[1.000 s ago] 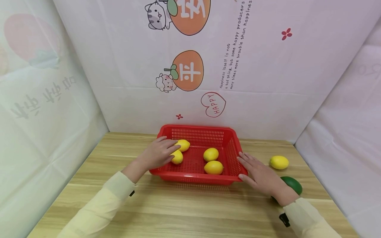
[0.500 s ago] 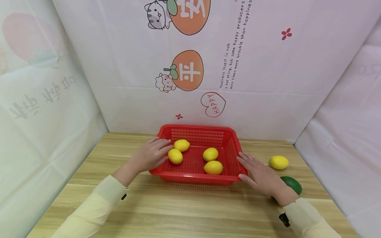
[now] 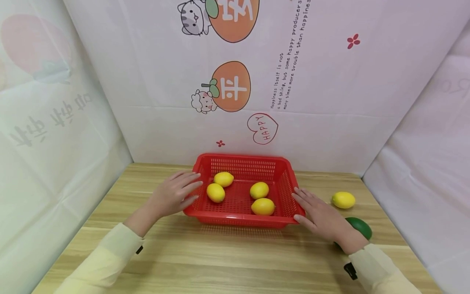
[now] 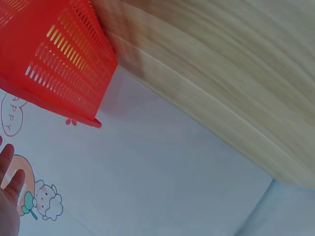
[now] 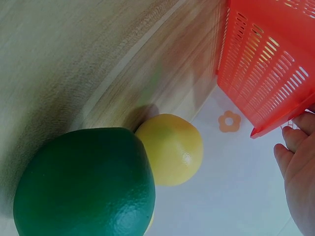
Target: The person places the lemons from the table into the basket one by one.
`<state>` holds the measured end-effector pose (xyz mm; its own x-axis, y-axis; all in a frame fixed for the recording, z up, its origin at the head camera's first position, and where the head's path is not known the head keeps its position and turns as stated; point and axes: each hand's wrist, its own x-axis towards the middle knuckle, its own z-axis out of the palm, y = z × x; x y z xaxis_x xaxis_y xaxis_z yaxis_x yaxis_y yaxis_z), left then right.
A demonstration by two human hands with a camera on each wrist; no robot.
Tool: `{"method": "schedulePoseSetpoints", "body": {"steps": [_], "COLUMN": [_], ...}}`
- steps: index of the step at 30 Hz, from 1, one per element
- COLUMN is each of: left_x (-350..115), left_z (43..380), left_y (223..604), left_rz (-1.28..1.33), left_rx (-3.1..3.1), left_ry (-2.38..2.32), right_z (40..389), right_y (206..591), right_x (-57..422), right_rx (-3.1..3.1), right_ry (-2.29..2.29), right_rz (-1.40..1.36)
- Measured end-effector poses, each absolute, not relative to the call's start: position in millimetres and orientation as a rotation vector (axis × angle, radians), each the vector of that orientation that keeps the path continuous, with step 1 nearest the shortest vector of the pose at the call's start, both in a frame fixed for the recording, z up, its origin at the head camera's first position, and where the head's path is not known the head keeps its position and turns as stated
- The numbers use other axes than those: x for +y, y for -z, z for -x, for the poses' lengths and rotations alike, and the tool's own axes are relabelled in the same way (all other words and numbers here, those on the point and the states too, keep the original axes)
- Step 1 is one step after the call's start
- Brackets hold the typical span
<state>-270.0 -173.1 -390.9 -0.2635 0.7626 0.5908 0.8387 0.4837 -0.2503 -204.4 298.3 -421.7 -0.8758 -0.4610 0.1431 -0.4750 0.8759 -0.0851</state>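
Observation:
A red plastic basket point(image 3: 240, 218) with slotted walls stands near the back of the wooden table. Inside it, two yellow lemons point(image 3: 216, 192) lie on the left and two more lemons point(image 3: 262, 207) on the right. My left hand point(image 3: 170, 195) is at the basket's left rim, fingers extended and holding nothing. On the right rim rests my right hand point(image 3: 320, 214), its fingers fairly straight along the edge and the thumb at the front corner. A large dark green fruit point(image 5: 86, 182) lies by the right wrist, partly hidden by it in the head view.
A single lemon point(image 3: 343, 200) lies on the table to the right of the basket, beyond the green fruit. White printed cloth point(image 3: 176, 134) hangs behind the wooden table point(image 3: 220, 265) and on both sides.
My left hand has drawn back leftward from the two left lemons to the basket's left rim, uncovering them. The front left lemon has shifted slightly left. The right hand stays on its rim.

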Motion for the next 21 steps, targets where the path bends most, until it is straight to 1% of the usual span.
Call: {"method": "schedulePoseSetpoints", "body": {"steps": [21], "left_x": [-192], "left_z": [255], "left_y": [418], "left_rz": [1.282], "left_rx": [-2.222], "left_ry": [0.141], "right_z": [204], "right_y": [421], "right_x": [299], "right_rx": [-2.923], "right_ry": [-0.182], "right_rz": [-0.738]}}
